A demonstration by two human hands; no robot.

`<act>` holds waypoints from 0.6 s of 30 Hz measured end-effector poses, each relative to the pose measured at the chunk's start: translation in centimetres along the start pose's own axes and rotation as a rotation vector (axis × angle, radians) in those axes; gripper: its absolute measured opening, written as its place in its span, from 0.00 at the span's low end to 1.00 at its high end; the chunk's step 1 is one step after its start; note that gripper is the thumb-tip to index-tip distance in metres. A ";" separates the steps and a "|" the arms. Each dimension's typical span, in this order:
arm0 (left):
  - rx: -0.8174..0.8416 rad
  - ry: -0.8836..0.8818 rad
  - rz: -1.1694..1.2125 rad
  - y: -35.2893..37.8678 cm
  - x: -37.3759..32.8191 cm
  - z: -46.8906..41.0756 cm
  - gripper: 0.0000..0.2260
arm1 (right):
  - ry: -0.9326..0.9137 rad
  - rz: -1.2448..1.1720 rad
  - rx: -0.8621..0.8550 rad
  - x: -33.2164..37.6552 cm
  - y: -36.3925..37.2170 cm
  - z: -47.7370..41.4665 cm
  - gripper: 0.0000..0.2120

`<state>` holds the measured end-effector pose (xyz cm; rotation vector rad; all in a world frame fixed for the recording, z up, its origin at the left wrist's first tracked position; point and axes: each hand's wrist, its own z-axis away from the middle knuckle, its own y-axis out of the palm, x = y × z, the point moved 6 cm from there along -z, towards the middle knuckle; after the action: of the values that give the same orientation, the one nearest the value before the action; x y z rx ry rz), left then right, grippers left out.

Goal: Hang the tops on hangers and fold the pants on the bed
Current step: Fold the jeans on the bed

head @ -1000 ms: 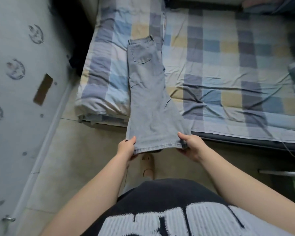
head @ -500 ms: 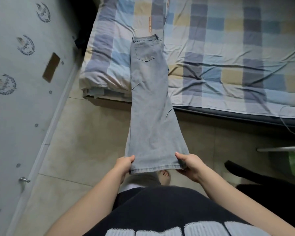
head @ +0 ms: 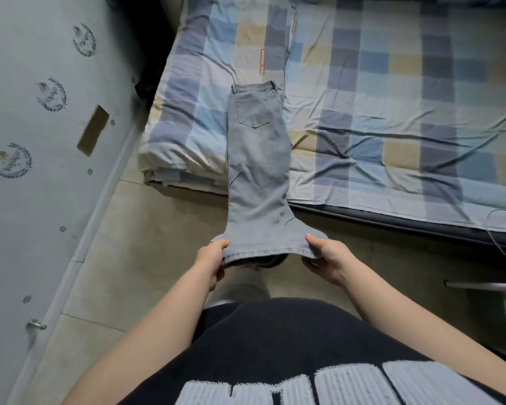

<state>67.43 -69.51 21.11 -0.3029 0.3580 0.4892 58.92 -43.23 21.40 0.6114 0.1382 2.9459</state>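
Light grey-blue jeans (head: 257, 159), folded lengthwise leg on leg, lie stretched from the bed (head: 392, 106) out over the floor. Their waistband and back pocket rest on the checked sheet, while the lower legs hang off the mattress edge. My left hand (head: 212, 260) grips the left corner of the leg hems. My right hand (head: 324, 255) grips the right corner, thumb on top. Both hands hold the hems level above the floor in front of my body. No tops or hangers are in view.
A grey wall panel (head: 41, 171) with printed emblems and a small knob runs along the left. Beige tiled floor (head: 123, 258) lies between it and the bed. A thin cable (head: 497, 229) trails off the bed's right edge, above a white bar (head: 485, 286).
The hems have come closer to the bed and bunch slightly between my hands, so the jeans hang less taut. The view has shifted down the bed.
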 end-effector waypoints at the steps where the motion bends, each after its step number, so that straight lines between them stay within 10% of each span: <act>1: 0.014 0.010 0.035 0.6 -1.8 -0.5 0.09 | -0.005 -0.017 0.001 1.6 0.7 -0.6 0.00; 18: 0.191 -0.085 0.270 10.7 -39.6 -17.1 0.08 | -0.024 -0.122 -0.097 35.5 19.5 -17.4 0.06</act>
<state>24.95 -82.60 19.64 -0.0473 0.3620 0.7249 17.54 -58.45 21.57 0.6022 0.0290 2.8080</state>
